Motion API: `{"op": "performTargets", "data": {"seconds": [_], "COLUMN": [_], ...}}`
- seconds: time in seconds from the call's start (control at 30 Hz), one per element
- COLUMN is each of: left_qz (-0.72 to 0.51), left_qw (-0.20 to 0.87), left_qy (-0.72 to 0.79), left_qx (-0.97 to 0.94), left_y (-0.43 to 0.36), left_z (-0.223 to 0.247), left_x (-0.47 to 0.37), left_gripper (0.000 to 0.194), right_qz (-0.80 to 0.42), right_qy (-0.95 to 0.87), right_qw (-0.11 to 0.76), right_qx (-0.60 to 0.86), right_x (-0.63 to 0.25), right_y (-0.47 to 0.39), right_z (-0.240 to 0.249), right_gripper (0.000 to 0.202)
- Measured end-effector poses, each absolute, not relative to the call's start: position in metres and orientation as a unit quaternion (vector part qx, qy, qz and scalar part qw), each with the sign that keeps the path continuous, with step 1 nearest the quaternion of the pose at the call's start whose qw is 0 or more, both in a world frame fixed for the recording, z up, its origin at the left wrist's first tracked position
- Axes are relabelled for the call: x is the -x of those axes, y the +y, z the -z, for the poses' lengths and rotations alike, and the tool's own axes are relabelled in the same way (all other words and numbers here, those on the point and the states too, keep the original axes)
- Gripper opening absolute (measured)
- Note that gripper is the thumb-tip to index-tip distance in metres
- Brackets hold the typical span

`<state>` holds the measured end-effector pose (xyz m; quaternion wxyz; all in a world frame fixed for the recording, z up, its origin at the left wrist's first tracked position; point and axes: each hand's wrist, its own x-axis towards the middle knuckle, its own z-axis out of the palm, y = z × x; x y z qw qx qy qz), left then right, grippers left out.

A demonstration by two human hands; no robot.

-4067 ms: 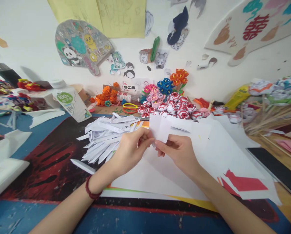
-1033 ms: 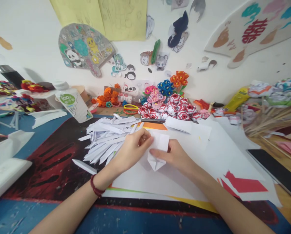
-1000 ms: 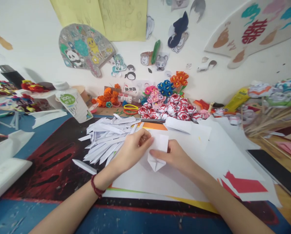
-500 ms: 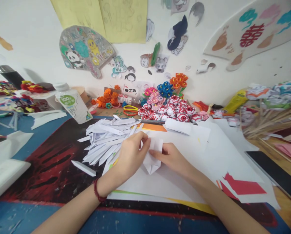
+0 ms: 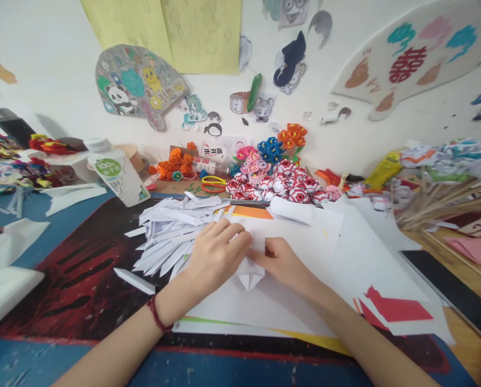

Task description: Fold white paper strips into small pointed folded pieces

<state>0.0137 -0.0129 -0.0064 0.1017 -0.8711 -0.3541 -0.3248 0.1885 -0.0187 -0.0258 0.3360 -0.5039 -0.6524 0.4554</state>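
A folded white paper piece (image 5: pixel 250 275) with a pointed lower end is held between my two hands above the white sheets (image 5: pixel 297 312). My left hand (image 5: pixel 220 250), with a dark red bracelet at the wrist, is closed on its upper left part, the fingers curled over it. From the right, my right hand (image 5: pixel 278 260) pinches the same paper with the thumb in front. The hands nearly touch at the paper's top, which they partly hide. Just left of my left hand lies a pile of folded white paper strips (image 5: pixel 171 231); one loose strip (image 5: pixel 134 280) lies apart.
Behind the sheets are red-and-white paper flowers (image 5: pixel 291 185), yellow-handled scissors (image 5: pixel 214 181) and a white bottle (image 5: pixel 117 172). On the right lie a black phone (image 5: pixel 452 290), red paper scraps (image 5: pixel 402 309) and thin wooden sticks (image 5: pixel 418 201). A white box-like object (image 5: pixel 10 293) sits at left.
My left hand has turned over the top of the folded paper, its fingers now covering more of it. My right hand keeps its pinch in nearly the same place. The view has shifted slightly.
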Motion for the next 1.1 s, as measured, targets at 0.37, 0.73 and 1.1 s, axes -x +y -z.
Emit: {"op": "performTargets", "data": {"seconds": [0.37, 0.73, 1.1], "left_qz": [0.359, 0.334, 0.335], "left_qw": [-0.324, -0.3, -0.322], "left_qy": [-0.429, -0.439, -0.455], "left_qx": [0.763, 0.779, 0.76], "left_y": [-0.001, -0.002, -0.003], "left_z": [-0.009, -0.013, -0.012], "left_x": [-0.015, -0.014, -0.015], "left_gripper": [0.021, 0.015, 0.014], "right_qz": [-0.489, -0.505, -0.502], "right_qy": [-0.643, -0.639, -0.64], "right_qw": [0.335, 0.331, 0.344], "right_qx": [0.485, 0.475, 0.47], "right_x": [-0.191, -0.191, -0.191], "right_y": [-0.021, -0.022, -0.024], "right_z": [0.022, 0.021, 0.019], "right_gripper": [0.031, 0.031, 0.032]}}
